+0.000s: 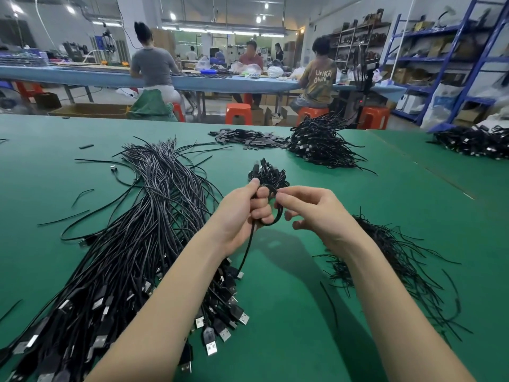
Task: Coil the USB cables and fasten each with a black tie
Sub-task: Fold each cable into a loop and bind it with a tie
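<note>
Black and thin, the cable (271, 205) being wound looks light and springy, the sort that will spring out of its loop if let go, so my judgement is that it is best held where the turns cross, with the tail kept under a finger. The left hand (242, 213) is curled round the small coil, thumb and fingers clamped over one side of the ring, and the loose end of that cable hangs down from the fist toward the table (316, 312), its plug (240, 274) dangling just above the green mat. The right hand (311, 208) meets the coil from the other side: thumb and forefinger pinch together at the ring's upper edge, the other fingers loosely bent below and holding nothing I can see. Whether a tie is already in that pinch is too small to tell. Just behind the hands lies a little heap of finished coils (268, 172). On the left, a long bundle of uncoiled cables (143, 230) runs from the far side down to the near edge, plugs toward the person, passing under the left forearm. On the right, beside the right forearm, a loose spray of black ties (394, 260) lies within easy reach. Farther off are a scatter of small black pieces (248, 137) and a larger pile of cables (319, 144), well apart from the hands.
</note>
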